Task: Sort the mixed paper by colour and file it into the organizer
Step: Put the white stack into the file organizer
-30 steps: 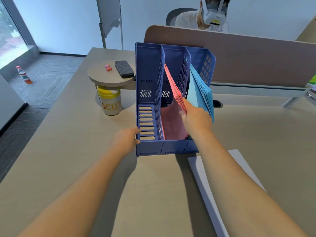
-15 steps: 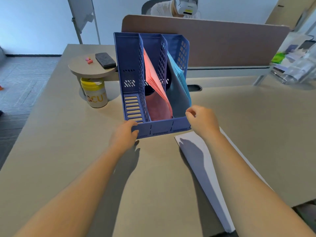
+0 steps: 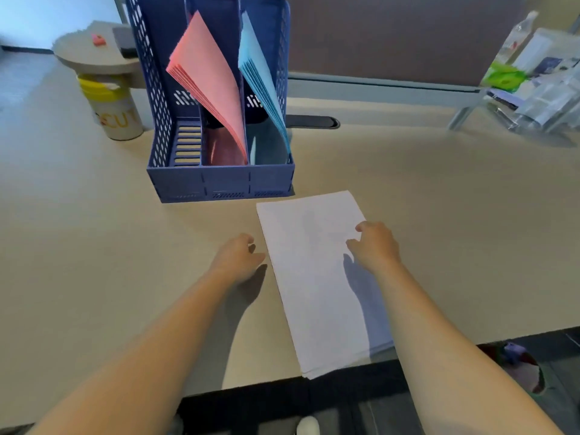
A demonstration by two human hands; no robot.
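A blue three-slot organizer (image 3: pixel 219 180) stands on the desk. Pink paper (image 3: pixel 210 80) leans in its middle slot and light blue paper (image 3: pixel 260 76) in its right slot; the left slot holds nothing. In front of it lies a stack of white paper (image 3: pixel 314 277), reaching to the desk's near edge. My right hand (image 3: pixel 373 246) hovers over the stack's right edge with fingers loosely curled, holding nothing. My left hand (image 3: pixel 238 257) is just left of the stack, fingers relaxed, close to its left edge.
A yellow-lidded canister (image 3: pixel 110 108) stands left of the organizer under a small round shelf (image 3: pixel 91 51) with a pink item. A brown divider (image 3: pixel 408 36) runs along the back. Clear plastic clutter (image 3: pixel 539 83) sits at the far right.
Both hands left the organizer and came back toward me, down to the white stack. The camera tilted down and right.
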